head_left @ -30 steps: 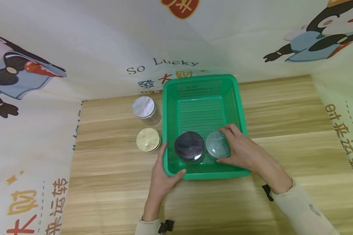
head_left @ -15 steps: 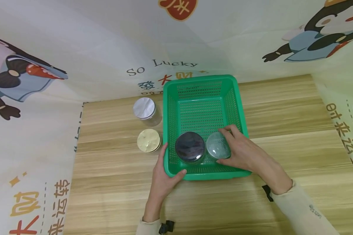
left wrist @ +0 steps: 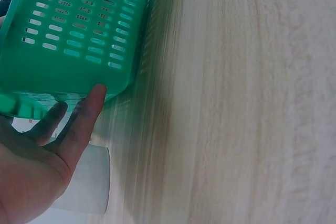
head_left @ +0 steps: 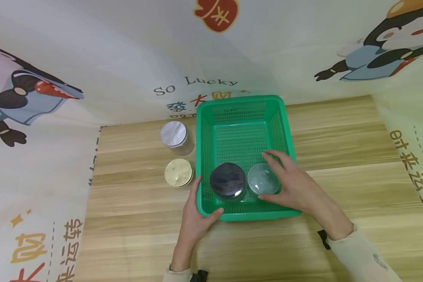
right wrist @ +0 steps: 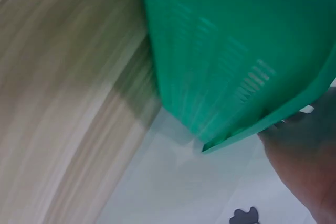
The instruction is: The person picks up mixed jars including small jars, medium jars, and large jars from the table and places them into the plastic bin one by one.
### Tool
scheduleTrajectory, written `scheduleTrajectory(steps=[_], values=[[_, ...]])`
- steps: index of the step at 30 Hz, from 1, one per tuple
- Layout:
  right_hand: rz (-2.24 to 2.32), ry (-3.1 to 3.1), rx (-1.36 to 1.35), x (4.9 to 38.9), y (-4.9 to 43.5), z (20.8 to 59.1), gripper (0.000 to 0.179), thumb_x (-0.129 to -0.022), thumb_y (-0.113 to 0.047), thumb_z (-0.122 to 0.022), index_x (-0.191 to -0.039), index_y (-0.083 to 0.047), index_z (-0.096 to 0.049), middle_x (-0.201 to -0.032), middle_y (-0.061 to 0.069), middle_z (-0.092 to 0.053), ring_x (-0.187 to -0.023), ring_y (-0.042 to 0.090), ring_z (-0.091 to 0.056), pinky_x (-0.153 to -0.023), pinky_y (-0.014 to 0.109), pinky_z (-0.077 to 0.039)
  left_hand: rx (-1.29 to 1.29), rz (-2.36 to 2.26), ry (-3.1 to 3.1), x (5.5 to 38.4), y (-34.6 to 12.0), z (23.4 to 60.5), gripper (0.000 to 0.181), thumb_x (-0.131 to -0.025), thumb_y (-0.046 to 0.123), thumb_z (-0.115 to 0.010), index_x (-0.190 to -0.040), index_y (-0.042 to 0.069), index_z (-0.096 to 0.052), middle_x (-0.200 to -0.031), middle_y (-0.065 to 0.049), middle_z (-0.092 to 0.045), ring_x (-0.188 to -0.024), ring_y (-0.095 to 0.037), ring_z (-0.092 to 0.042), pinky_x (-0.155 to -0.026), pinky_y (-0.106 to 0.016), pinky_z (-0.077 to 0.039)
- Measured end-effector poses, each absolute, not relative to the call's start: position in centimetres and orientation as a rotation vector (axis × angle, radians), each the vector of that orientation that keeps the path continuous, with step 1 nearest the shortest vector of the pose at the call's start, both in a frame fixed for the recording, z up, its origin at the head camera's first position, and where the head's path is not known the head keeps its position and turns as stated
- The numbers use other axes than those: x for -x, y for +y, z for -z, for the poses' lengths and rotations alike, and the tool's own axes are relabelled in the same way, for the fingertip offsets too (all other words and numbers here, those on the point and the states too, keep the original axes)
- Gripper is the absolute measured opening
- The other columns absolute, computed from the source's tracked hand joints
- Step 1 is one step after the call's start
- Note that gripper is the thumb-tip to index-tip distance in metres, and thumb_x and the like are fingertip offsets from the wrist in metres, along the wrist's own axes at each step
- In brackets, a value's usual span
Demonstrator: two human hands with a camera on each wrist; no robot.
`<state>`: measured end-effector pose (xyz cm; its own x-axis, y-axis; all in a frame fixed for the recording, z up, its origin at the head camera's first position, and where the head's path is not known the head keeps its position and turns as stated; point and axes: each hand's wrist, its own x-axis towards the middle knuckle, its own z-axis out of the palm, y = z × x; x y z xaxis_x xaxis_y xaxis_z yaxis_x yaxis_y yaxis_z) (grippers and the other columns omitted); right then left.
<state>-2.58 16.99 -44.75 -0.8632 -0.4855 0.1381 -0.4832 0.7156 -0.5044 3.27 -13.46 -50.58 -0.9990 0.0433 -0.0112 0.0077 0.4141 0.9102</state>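
Observation:
A green plastic basket (head_left: 206, 156) stands on the table with two round containers in its near end. One has a glossy dark top (head_left: 227, 181); to its right sits a clear, pale round container (head_left: 263, 179). My left hand (head_left: 194, 219) holds the basket's near left corner, thumb on the front rim, other fingers along the outer wall, as the left wrist view also shows. Over the pale container, my right hand (head_left: 292, 184) has thumb and index finger spread wide at its edges, with a gap at the index finger. The right wrist view mostly shows the basket's outer wall (right wrist: 220, 61).
Left of the basket stand a clear jar with a silver lid (head_left: 174, 134) and, nearer, a round gold-lidded container (head_left: 178, 172). In the left wrist view a clear jar (left wrist: 89, 177) is close behind the hand. A printed cloth (head_left: 127, 70) backs the wooden table (head_left: 127, 219).
My right hand's fingers have spread from the pale container, which stays in place in the basket. The left hand keeps its hold on the corner. The head view has tilted slightly.

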Motion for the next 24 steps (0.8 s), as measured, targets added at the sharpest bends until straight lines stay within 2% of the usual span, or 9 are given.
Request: scheduleTrajectory(steps=[6, 11, 16, 19, 24], values=[[0.910, 2.997, 0.873, 3.0, 18.0, 45.1, 0.113, -0.069, -0.045, -0.088, -0.156, -0.008, -0.028, -0.152, 0.015, -0.037, -0.135, 0.035, -0.040, -0.102, 0.052, -0.044, -0.040, -1.682, 2.621, -3.3, -13.5, 50.5, 0.104, -0.072, 0.030, -0.089, -0.156, 0.035, -0.027, -0.153, -0.005, -0.043, -0.140, -0.027, -0.039, -0.110, -0.056, -0.033], [0.938, 3.006, 0.898, 3.1, 18.0, 45.4, 0.113, -0.068, -0.043, -0.089, -0.156, -0.007, -0.028, -0.150, 0.016, -0.039, -0.134, 0.036, -0.041, -0.103, 0.054, -0.042, -0.038, -1.679, 2.616, -3.4, -13.5, 50.4, 0.103, -0.073, 0.027, -0.088, -0.156, 0.033, -0.027, -0.153, -0.006, -0.043, -0.140, -0.029, -0.039, -0.109, -0.059, -0.034], [0.950, 3.019, 0.886, 3.2, 18.3, 45.6, 0.108, -0.069, -0.041, -0.088, -0.154, -0.006, -0.033, -0.150, 0.016, -0.039, -0.134, 0.036, -0.040, -0.104, 0.055, -0.040, -0.057, -1.652, 2.598, -3.3, -13.5, 50.4, 0.107, -0.074, 0.026, -0.088, -0.157, 0.034, -0.022, -0.155, -0.003, -0.040, -0.141, -0.027, -0.038, -0.111, -0.057, -0.033], [0.947, 3.014, 0.888, 3.2, 18.3, 45.8, 0.101, -0.074, -0.052, -0.082, -0.152, -0.006, -0.036, -0.149, 0.016, -0.040, -0.137, 0.036, -0.037, -0.107, 0.055, -0.037, -0.060, -1.638, 2.604, -3.4, -13.6, 50.2, 0.110, -0.073, 0.024, -0.089, -0.158, 0.035, -0.019, -0.157, 0.000, -0.037, -0.142, -0.027, -0.036, -0.111, -0.056, -0.032], [0.969, 3.041, 0.890, 3.2, 18.5, 46.3, 0.095, -0.082, -0.069, -0.062, -0.149, -0.005, -0.041, -0.146, 0.016, -0.043, -0.141, 0.041, -0.031, -0.113, 0.057, -0.028, -0.093, -1.652, 2.610, -3.3, -13.6, 50.3, 0.112, -0.073, 0.021, -0.089, -0.158, 0.034, -0.018, -0.158, 0.000, -0.035, -0.142, -0.027, -0.036, -0.111, -0.057, -0.032]])
